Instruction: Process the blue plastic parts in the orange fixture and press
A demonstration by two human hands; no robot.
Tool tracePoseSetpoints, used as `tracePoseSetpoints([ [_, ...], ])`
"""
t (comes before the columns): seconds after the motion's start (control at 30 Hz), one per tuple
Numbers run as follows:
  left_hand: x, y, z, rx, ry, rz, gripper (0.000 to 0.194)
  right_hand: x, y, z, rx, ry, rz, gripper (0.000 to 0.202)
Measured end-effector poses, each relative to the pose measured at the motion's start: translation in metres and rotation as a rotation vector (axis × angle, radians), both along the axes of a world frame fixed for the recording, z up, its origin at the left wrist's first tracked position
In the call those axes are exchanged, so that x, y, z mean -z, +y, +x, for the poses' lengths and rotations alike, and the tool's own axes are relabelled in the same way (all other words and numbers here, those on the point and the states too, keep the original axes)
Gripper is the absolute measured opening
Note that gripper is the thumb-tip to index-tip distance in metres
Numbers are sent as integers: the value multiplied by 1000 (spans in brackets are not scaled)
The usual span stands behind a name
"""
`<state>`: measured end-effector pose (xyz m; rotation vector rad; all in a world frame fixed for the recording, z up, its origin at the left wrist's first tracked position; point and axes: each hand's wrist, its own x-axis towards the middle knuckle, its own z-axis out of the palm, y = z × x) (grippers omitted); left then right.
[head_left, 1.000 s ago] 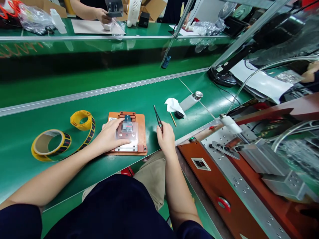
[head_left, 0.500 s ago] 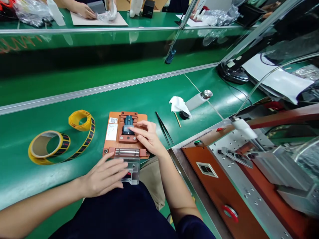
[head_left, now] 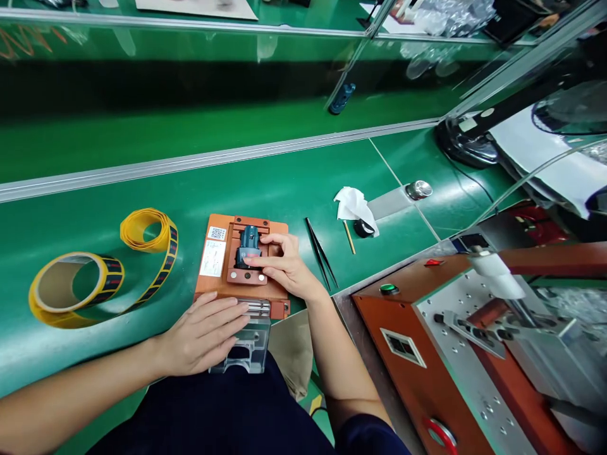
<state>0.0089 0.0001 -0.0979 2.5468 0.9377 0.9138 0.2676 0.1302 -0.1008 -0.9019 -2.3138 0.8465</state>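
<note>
A small dark-blue moulded part [head_left: 250, 237] sits in the recess of an orange-brown fixture [head_left: 277, 229]. My right hand [head_left: 289, 268] comes in from the right with its fingers apart. One of its fingertips lies on the lower front of the part, and another is at the part's right edge. Flat and outstretched, my left hand [head_left: 203, 335] rests over the fixture's near edge, covering part of the metal hinge bar [head_left: 258, 308] and the clear plastic flap [head_left: 258, 341]. Whatever lies beneath the left palm is hidden.
Left of the fixture stands a yellow-backed label roll [head_left: 64, 287], its strip running to a looser coil [head_left: 142, 230]. Black tweezers [head_left: 321, 253], a white wipe [head_left: 353, 203] and a metal-capped bottle [head_left: 391, 201] lie to the right. An orange-and-metal machine [head_left: 408, 335] stands nearer, at right.
The view has tipped down and shifted slightly. My left hand has moved up against the fixture's near edge, over the hinge bar. My right fingers stay at the blue part.
</note>
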Motion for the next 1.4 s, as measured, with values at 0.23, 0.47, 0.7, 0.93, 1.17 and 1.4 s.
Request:
tracePoseSetpoints([
  [0.23, -1, 2, 0, 10, 0, 14, 56, -7, 8, -8, -8, 41, -17, 40],
  [0.47, 5, 0, 0, -9, -11, 16, 52, -18, -5, -14, 104, 102, -39, 42],
  [0.7, -11, 12, 2, -27, -129, 37, 50, -40, -10, -40, 348, -284, 48, 51],
  [0.93, -67, 86, 15, -443, -725, -533, 44, -72, -41, -39, 327, 21, 229, 51],
  [1.17, -86, 100, 41, -227, -1146, -973, 35, -88, -68, -31, 407, 230, 195, 48],
  [1.4, -92, 85, 47, -276, -1134, -839, 31, -88, -79, -37, 459, 340, -196, 42],
])
